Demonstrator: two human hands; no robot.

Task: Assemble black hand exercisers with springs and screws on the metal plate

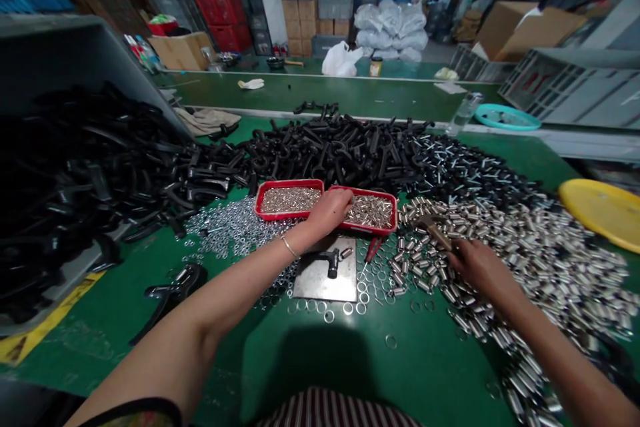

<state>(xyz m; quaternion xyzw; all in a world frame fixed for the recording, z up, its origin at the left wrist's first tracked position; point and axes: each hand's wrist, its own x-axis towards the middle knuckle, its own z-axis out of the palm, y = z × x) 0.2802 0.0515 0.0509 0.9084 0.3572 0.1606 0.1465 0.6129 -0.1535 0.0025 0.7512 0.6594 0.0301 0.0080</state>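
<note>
My left hand (331, 210) reaches into the right red tray (397, 219), fingers bent together among small metal pins (371, 212); what they pinch is hidden. My right hand (477, 263) is closed round the wooden handle of a hammer (440, 237), whose head lies over loose metal cylinders. Below my left hand, a black plastic handle part (323, 257) lies on a metal plate (325, 289), with one metal cylinder (346, 253) beside its end. A red-handled screwdriver (373, 250) lies right of the plate.
The left red tray (290, 216) holds small metal pieces. Nuts (225, 230) and rings (329, 316) are scattered around. Black parts (340, 147) are heaped behind, and metal cylinders (540, 260) at right. A yellow lid (605, 210) and grey bin (125, 73) flank the table.
</note>
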